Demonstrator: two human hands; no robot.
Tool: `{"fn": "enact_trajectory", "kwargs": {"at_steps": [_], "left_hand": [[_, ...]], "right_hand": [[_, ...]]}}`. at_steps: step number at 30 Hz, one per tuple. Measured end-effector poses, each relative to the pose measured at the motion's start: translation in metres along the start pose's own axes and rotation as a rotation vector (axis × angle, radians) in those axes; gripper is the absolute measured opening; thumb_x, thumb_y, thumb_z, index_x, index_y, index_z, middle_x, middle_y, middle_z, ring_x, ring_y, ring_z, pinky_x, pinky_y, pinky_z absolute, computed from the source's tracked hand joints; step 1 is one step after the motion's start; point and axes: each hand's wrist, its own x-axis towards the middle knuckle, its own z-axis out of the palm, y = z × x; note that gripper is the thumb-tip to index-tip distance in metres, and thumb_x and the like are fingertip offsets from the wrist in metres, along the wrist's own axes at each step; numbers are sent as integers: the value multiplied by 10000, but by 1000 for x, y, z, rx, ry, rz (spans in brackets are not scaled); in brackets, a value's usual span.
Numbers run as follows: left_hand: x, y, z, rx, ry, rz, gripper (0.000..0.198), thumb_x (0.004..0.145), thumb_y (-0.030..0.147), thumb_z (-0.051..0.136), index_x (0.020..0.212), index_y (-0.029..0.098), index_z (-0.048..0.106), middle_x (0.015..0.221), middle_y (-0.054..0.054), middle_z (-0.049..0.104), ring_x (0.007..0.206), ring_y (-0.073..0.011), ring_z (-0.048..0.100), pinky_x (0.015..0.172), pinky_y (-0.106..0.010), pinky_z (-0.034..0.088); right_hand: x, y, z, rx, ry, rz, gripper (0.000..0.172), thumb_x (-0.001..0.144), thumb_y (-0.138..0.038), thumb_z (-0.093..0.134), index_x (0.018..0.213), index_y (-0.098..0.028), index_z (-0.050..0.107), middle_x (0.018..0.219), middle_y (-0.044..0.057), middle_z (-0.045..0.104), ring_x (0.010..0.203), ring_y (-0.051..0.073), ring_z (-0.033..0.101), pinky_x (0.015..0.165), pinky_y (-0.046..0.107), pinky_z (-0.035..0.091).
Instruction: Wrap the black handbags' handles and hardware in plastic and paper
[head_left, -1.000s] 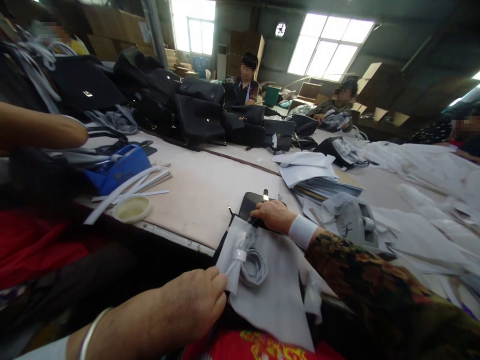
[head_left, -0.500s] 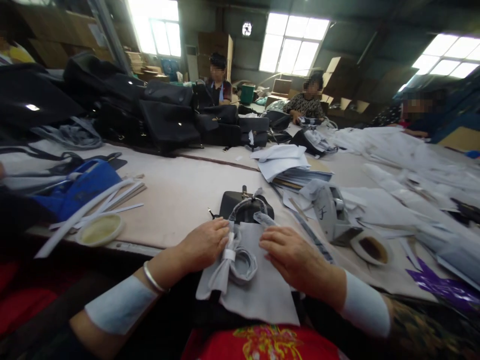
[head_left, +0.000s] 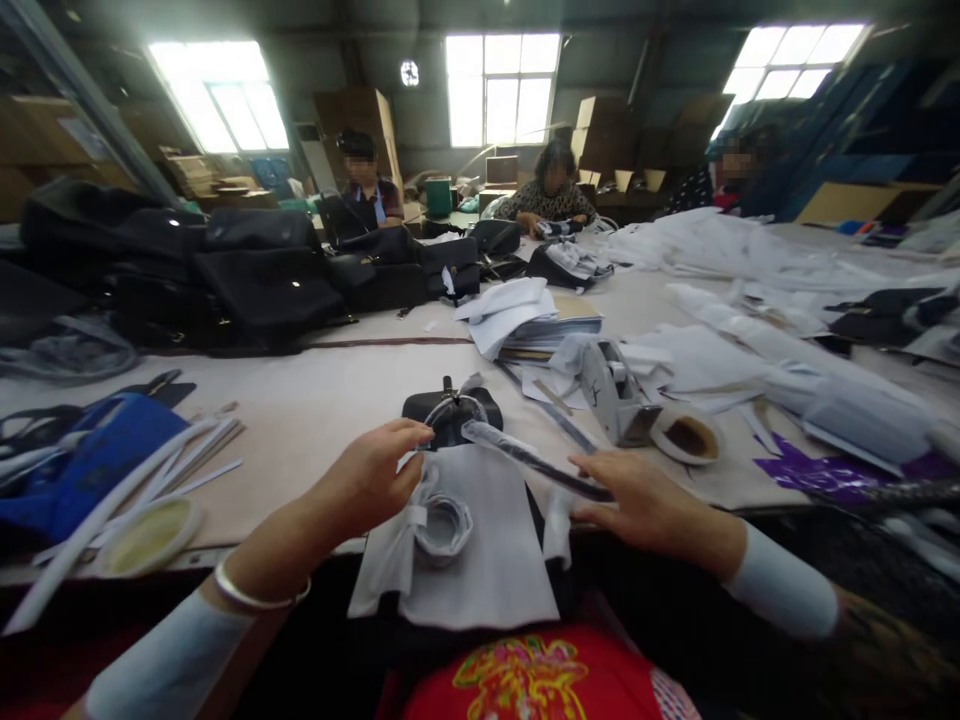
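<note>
A small black bag (head_left: pixel 450 412) lies at the table's near edge under a grey cloth sheet (head_left: pixel 480 560). On the cloth sits a coiled grey strap (head_left: pixel 444 522) tied with a white band. My left hand (head_left: pixel 367 480) pinches the wrapped handle (head_left: pixel 450 410) by the bag's top. A wrapped strap (head_left: pixel 536 462) stretches to the right from the bag, and my right hand (head_left: pixel 645 505) is closed on its far end.
A tape dispenser (head_left: pixel 619 395) and tape roll (head_left: pixel 686 435) sit to the right. Stacked paper (head_left: pixel 525 320), black bags (head_left: pixel 255 280), a blue bag (head_left: pixel 90 465), white strips (head_left: pixel 135 480) and a shallow dish (head_left: pixel 150 535) lie around. Other people work at the far end.
The view has swung right. My left hand went from the coiled strap up to the bag's handle. My right hand left the cloth and pulled the wrapped strap out to the right.
</note>
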Motion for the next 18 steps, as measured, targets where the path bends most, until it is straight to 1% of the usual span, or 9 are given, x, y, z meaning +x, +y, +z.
{"fn": "enact_trajectory", "kwargs": {"at_steps": [1, 2, 3, 6, 8, 10, 12, 15, 18], "left_hand": [[4, 13, -2, -58, -12, -18, 316, 889, 201, 508, 1126, 162, 712, 1156, -112, 706, 1028, -222, 669, 922, -341, 534], [9, 25, -2, -114, -57, -37, 309, 880, 193, 511, 1103, 176, 723, 1114, -93, 720, 987, -210, 677, 884, -327, 543], [13, 37, 0, -167, -123, -54, 297, 875, 198, 519, 1077, 186, 736, 1079, -80, 732, 958, -207, 684, 859, -322, 548], [27, 65, 13, -356, -340, -56, 282, 884, 279, 570, 1088, 194, 746, 1106, -84, 746, 992, -228, 694, 889, -350, 552], [40, 82, 26, -510, -386, -24, 383, 872, 352, 632, 1218, 197, 694, 1248, -113, 699, 1111, -263, 666, 948, -383, 541], [52, 99, 40, -649, -341, -10, 490, 832, 400, 702, 1276, 197, 657, 1311, -137, 663, 1194, -300, 626, 970, -400, 534], [64, 114, 51, -757, -227, -35, 420, 818, 418, 729, 1157, 172, 714, 1224, -154, 704, 1176, -317, 635, 969, -396, 530], [75, 131, 49, -1025, -75, -166, 304, 870, 417, 678, 913, 122, 737, 954, -162, 760, 957, -295, 719, 872, -390, 570], [83, 130, 24, -1417, 37, -297, 260, 929, 338, 615, 933, 92, 698, 870, -154, 758, 803, -254, 741, 791, -395, 602]], "right_hand": [[1, 6, -3, 13, -68, 13, 175, 854, -303, 660, 933, -159, 722, 895, 124, 740, 872, 273, 689, 789, 374, 509], [3, 8, -8, 37, -105, 23, 156, 875, -283, 627, 819, -162, 708, 788, 101, 725, 774, 240, 681, 718, 336, 496], [7, 7, -16, 82, -113, 34, 201, 893, -266, 594, 744, -163, 682, 715, 81, 703, 698, 207, 662, 657, 304, 473], [31, -11, -48, 386, -72, 94, 238, 893, -264, 591, 681, -160, 614, 606, 31, 654, 544, 134, 597, 522, 235, 415], [56, -31, -71, 668, -68, 179, 244, 886, -269, 614, 670, -158, 589, 525, 3, 613, 436, 104, 542, 446, 210, 392], [83, -50, -88, 952, -13, 225, 171, 880, -251, 637, 749, -143, 621, 518, -7, 600, 417, 99, 530, 425, 202, 404], [105, -61, -97, 1233, 30, 228, 132, 882, -257, 657, 909, -128, 643, 594, 4, 641, 484, 115, 585, 472, 215, 473], [119, -59, -101, 1461, 65, 80, 370, 878, -338, 700, 1174, -138, 603, 872, 50, 724, 728, 151, 682, 641, 254, 557], [106, -39, -96, 1401, 84, -51, 632, 851, -534, 692, 1341, -169, 530, 1119, 81, 711, 911, 173, 684, 768, 281, 561]]}}
